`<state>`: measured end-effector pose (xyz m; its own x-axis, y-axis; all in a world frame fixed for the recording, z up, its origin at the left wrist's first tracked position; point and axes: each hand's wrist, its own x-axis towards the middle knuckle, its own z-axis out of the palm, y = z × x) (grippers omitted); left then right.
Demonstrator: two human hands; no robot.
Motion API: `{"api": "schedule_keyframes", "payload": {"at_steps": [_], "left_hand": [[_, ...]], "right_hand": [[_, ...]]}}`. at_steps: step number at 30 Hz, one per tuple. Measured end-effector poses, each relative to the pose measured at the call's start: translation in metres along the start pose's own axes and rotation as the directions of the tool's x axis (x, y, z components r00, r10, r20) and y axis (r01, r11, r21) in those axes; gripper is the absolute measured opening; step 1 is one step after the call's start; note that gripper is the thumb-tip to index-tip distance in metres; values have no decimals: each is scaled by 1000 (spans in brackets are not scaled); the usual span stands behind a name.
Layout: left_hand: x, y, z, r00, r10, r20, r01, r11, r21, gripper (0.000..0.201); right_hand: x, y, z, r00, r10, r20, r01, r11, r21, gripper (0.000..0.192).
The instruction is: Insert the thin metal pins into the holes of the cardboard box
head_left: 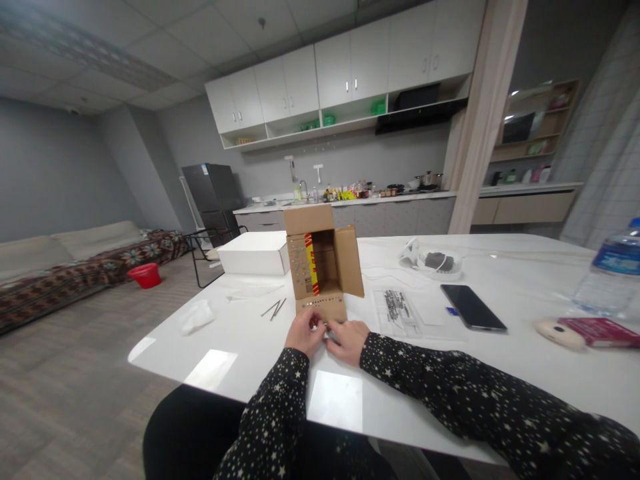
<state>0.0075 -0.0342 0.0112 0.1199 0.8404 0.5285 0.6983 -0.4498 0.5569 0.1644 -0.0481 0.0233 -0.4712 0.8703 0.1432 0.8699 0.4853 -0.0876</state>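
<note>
An open cardboard box (301,267) stands on its side with its opening facing me. Small shiny pieces dot its left flap, and a row of small pieces or holes runs along its bottom flap (320,308). My left hand (306,331) is at the front edge of that flap, fingers curled and pinched together. Beside it, my right hand (349,340) has thumb and fingers closed around the same spot. Whatever lies between the fingertips is too small to make out. To the right is a clear plastic case (413,327) with many small dark metal pieces (395,307).
On the white table (260,353) are a white box (253,253), thin metal rods (273,309), a crumpled tissue (197,317), a phone (473,307), a white dish with cable (443,265), a large water bottle (613,267) and a dark red packet (600,331).
</note>
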Motion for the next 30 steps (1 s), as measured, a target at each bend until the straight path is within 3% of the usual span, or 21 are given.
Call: {"api": "schedule_keyframes", "payload": {"at_steps": [15,30], "left_hand": [[2,-11,1,963,-92,-254,70,993,-95,10],[4,-17,-2,905,-158,-394,124,986,-109,12]], "right_hand": [[1,1,3,1000,0,17,0,1000,-2,39],[2,2,6,1000,-2,-5,2,1000,12,37]]}}
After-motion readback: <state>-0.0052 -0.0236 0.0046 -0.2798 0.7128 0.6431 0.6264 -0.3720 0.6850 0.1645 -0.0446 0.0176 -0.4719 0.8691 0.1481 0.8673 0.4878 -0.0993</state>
